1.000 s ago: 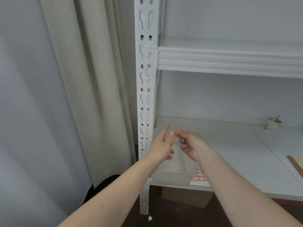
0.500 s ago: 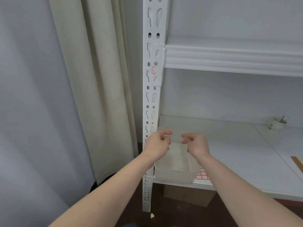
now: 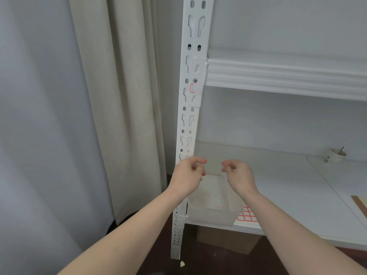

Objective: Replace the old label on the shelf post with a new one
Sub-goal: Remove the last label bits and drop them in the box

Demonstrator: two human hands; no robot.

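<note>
The white perforated shelf post [image 3: 189, 120] runs up the middle of the view. A torn remnant of the old label [image 3: 192, 88], white with a red border, clings to the post just under the upper shelf beam. My left hand [image 3: 188, 175] and my right hand [image 3: 239, 175] hover side by side, a little apart, over a translucent plastic bin [image 3: 215, 214] on the lower shelf. Each hand has its fingers curled with thumb against forefinger. I see nothing between the fingertips. A sheet of red-bordered labels [image 3: 247, 215] lies beside the bin, partly hidden by my right forearm.
A beige curtain [image 3: 119, 100] hangs left of the post. The lower shelf board [image 3: 288, 187] carries a small cup with a stick [image 3: 337, 154] at the back right and a brown board [image 3: 359, 206] at the right edge. A cardboard box [image 3: 228, 240] sits under the shelf.
My hands were touching fingertip to fingertip a second ago; they have drawn apart and curled shut over the bin. The view has shifted left, so the post sits further right.
</note>
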